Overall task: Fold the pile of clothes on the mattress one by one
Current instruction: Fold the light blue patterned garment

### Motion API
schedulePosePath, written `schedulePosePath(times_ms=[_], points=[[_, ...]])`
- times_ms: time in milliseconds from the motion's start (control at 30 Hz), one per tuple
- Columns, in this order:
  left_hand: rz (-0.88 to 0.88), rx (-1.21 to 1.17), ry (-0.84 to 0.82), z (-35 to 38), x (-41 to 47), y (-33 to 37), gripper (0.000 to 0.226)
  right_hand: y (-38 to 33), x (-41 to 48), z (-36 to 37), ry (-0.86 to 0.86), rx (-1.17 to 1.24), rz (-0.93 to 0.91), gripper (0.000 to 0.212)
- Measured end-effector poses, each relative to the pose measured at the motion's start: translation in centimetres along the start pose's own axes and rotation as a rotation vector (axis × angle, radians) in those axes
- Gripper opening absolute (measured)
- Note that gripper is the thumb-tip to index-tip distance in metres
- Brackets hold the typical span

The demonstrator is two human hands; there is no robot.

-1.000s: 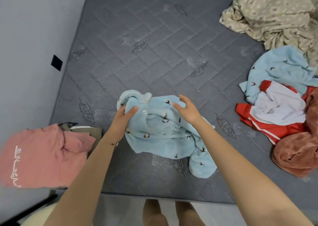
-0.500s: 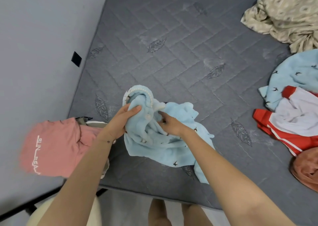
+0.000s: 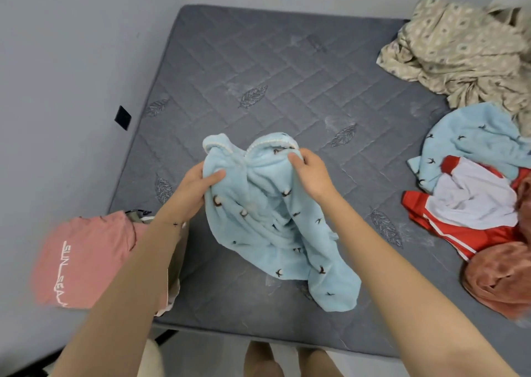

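While it is held up by its top edge, the pale blue fleece top (image 3: 275, 218) hangs bunched between the two hands, and its lower end trails onto the grey mattress (image 3: 287, 69) just in front of them. The left hand (image 3: 195, 187) grips the top's left side, with the thumb pressed across the front and the fingers tucked behind the cloth. The right hand (image 3: 311, 175) holds the other side near the white-trimmed collar, its fingers curled over the edge. Out past the left forearm, a pink shirt (image 3: 83, 259) with white lettering lies at the mattress corner. Well off to the right of the right hand sit another blue garment (image 3: 471, 138), a red and white one (image 3: 471, 204) on top of it, and a rust-coloured cloth (image 3: 500, 279) nearer the person. Beyond those lies a crumpled beige patterned sheet (image 3: 459, 46).
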State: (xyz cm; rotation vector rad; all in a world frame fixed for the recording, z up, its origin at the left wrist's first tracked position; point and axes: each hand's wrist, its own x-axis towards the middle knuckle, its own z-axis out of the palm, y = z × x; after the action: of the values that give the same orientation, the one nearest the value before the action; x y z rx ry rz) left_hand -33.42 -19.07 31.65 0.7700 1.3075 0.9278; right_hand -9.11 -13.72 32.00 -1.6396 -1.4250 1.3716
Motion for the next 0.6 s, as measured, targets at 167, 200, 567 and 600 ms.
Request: schedulePosePath(times_ms=[167, 200, 567, 600], points=[[0.029, 0.2, -0.017, 0.9, -0.6, 4.9, 0.032, -5.3, -2.2, -2.9, 0.114, -0.102, -0.162, 0.028], [0.071, 0.231, 0.006, 1.2, -0.8, 5.9, 0.031, -6.4, -2.7, -3.5, 0.124, -0.089, -0.18, 0.027], [-0.029, 0.373, -0.442, 3.4, -3.9, 14.7, 0.052, -16.8, -9.4, -9.4, 0.325, 0.132, -0.38, 0.038], [-0.042, 0.383, -0.487, 3.7, -4.3, 14.9, 0.053, -17.1, -10.1, -9.9, 0.344, 0.139, -0.391, 0.037]])
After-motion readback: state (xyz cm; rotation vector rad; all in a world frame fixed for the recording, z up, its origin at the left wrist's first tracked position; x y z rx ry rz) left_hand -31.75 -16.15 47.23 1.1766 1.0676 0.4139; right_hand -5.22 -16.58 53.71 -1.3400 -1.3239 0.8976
